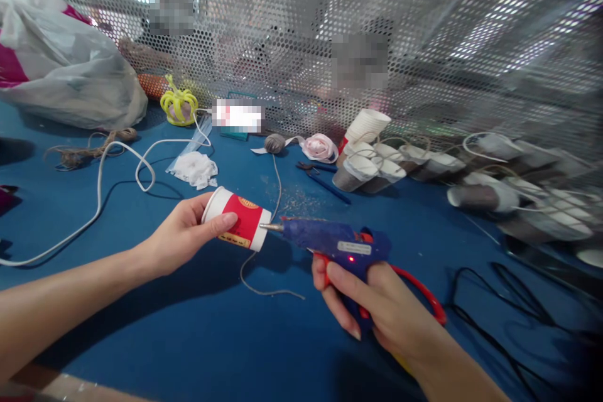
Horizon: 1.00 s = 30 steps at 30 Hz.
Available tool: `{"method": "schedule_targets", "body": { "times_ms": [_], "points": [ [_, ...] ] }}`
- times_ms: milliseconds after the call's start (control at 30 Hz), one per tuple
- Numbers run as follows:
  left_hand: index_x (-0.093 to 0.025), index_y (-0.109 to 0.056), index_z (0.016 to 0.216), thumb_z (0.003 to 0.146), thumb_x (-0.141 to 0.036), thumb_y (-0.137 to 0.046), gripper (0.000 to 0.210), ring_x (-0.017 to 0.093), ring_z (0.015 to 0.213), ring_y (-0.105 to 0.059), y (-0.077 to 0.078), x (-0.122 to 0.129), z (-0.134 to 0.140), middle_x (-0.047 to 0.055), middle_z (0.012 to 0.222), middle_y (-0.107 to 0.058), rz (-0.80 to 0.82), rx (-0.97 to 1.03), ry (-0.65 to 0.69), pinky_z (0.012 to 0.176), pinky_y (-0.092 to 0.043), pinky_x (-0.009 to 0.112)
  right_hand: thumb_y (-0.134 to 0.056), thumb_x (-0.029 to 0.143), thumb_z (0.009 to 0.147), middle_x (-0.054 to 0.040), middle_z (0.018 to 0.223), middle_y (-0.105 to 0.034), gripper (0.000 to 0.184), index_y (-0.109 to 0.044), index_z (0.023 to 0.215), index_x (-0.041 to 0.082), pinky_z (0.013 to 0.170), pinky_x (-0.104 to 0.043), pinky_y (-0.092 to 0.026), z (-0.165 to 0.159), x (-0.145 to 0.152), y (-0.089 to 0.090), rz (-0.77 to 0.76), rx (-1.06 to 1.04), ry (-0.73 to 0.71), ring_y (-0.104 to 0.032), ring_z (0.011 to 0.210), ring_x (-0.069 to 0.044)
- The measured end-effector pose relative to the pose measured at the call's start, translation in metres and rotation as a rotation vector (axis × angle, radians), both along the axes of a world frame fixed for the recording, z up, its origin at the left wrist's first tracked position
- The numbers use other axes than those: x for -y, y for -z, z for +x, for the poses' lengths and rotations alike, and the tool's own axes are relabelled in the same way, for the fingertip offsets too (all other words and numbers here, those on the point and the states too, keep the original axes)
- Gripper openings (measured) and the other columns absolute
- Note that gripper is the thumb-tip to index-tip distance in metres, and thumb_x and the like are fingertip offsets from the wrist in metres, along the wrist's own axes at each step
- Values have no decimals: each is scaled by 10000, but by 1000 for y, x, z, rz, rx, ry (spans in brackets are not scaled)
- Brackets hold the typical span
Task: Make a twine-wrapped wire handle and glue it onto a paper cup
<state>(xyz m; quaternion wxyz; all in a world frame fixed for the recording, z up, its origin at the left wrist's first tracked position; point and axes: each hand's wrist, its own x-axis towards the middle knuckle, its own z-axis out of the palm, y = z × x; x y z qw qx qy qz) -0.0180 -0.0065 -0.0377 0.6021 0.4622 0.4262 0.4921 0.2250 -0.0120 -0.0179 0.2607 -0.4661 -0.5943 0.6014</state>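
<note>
My left hand (186, 229) grips a red and white paper cup (242, 217), tilted on its side with its base toward the right. In my right hand (372, 298) is a blue hot glue gun (325, 237) with a red light lit on its body. The gun's metal nozzle meets the cup near its base in this view; whether it touches I cannot tell. Grey string (271, 293) lies on the blue table under the cup and runs back to a small grey ball of yarn (274, 143).
Several string-handled cups (358, 166) stand at the right, by dark pliers (315, 168). A pink ribbon roll (320, 147), white lace (194, 169), a yellow crown-like item (179, 103) and a plastic bag (70, 69) lie behind. White cable (100, 182) and black cords (494, 320) cross the table.
</note>
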Motion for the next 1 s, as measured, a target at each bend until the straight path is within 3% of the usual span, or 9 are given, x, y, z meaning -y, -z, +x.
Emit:
{"method": "schedule_targets", "body": {
  "times_ms": [133,533,1000],
  "points": [
    [-151,-617,896,699,-336,-653,273,150,759,-625,-1,1,0,36,856,-696,45,-39,-4,706,-492,233,-499,436,797,69,381,-411,305,-509,689,151,357,-195,-256,0,-2,-2,-13,-59,14,-314,305,-41],
    [-138,-608,910,717,-324,-630,269,151,710,-614,-3,5,-1,55,829,-692,106,-132,1,662,-499,236,-497,463,791,48,416,-459,329,-507,707,145,330,-180,-229,2,-5,-3,-96,-80,-54,-336,309,-39],
    [-156,-612,913,703,-327,-651,274,126,711,-607,-1,3,0,29,827,-690,77,-55,-33,672,-492,208,-522,419,787,60,407,-441,306,-482,646,151,370,-183,-258,1,4,-9,-51,-34,43,-318,324,-34]
  ]
}}
